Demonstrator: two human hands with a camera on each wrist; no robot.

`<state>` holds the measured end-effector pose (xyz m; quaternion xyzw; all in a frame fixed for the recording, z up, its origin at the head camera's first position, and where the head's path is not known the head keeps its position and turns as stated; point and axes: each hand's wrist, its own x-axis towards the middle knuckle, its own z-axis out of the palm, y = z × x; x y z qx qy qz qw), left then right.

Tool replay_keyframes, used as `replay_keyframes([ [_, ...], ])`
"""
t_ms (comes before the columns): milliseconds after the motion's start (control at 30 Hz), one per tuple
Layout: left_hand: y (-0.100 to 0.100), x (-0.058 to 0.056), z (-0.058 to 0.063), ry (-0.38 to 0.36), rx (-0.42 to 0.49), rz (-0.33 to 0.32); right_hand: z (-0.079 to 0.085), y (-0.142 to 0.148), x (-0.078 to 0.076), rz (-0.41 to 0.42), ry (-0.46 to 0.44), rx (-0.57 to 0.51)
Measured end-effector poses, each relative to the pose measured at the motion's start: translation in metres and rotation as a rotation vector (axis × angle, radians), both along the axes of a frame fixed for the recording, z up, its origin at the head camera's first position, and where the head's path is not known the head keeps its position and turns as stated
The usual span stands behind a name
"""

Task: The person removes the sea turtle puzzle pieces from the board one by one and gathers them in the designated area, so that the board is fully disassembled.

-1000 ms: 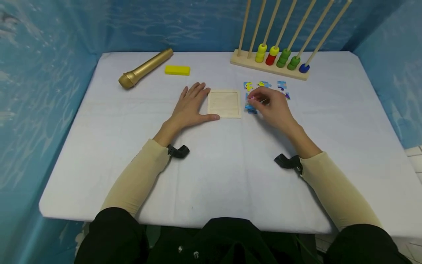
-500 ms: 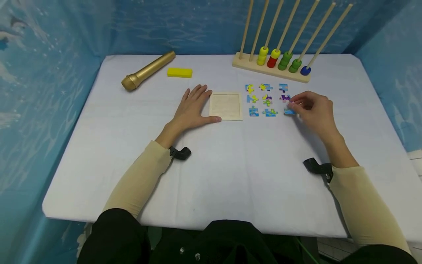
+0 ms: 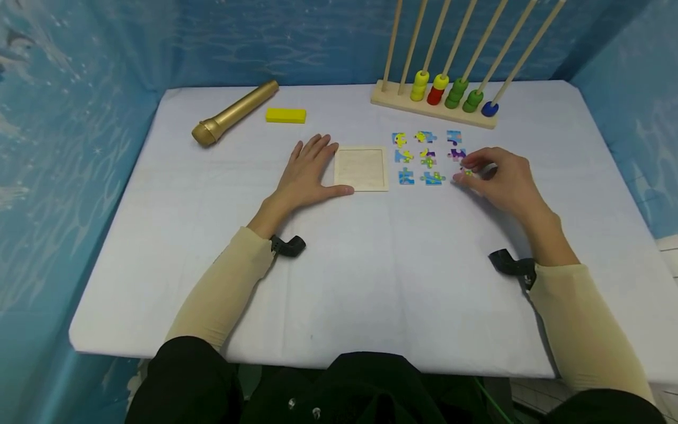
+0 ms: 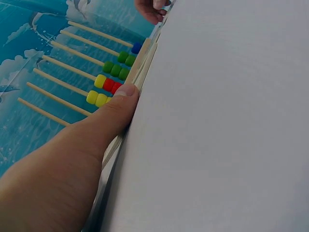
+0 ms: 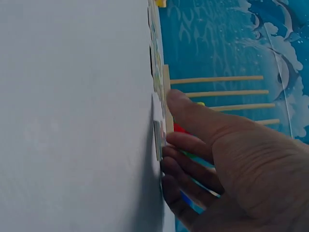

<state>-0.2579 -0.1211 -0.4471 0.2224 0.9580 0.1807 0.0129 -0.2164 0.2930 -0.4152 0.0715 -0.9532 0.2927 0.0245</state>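
Observation:
My left hand [image 3: 303, 176] lies spread on the table, thumb and index finger along the left edge of a square wooden puzzle frame [image 3: 361, 169]. To the right of that frame, small jigsaw pieces [image 3: 432, 178] are set out in three rows. My right hand [image 3: 503, 179] is at the near right corner of these rows. Its thumb and bent fingers pinch a puzzle piece [image 3: 467, 172] from two sides, partly hiding it. In the right wrist view this puzzle piece [image 5: 157, 133] looks nearly flat on the table, between thumb and fingertips.
An abacus [image 3: 431, 105] with colored beads on upright rods stands at the back right. A gold microphone [image 3: 235, 113] and a yellow block [image 3: 286, 115] lie at the back left. White cloth covers the table [image 3: 344, 282]; blue sheets surround it.
My right hand has moved from the left column of pieces to the right end of the near row, where thumb and fingers have spread around the corner piece. The left hand has stayed put.

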Motion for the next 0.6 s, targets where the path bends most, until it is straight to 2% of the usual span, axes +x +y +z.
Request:
replay_keyframes([
  [100,0.0012,-0.0006,-0.0006,0.004,0.002,-0.002,0.0057,0.003,0.0023,0.059,-0.046,0.042],
  [200,0.002,-0.0005,-0.0011,0.004,0.005,-0.004,0.0065,0.0059,0.0037,0.092,-0.054,0.051],
  [467,-0.0002,0.0005,-0.0026,0.008,0.01,-0.01,0.0023,0.0045,0.0049,0.066,-0.058,0.034],
  [600,0.0001,0.0007,-0.0023,0.005,0.011,-0.008,-0.0005,0.0036,0.0045,0.04,-0.032,0.018],
])
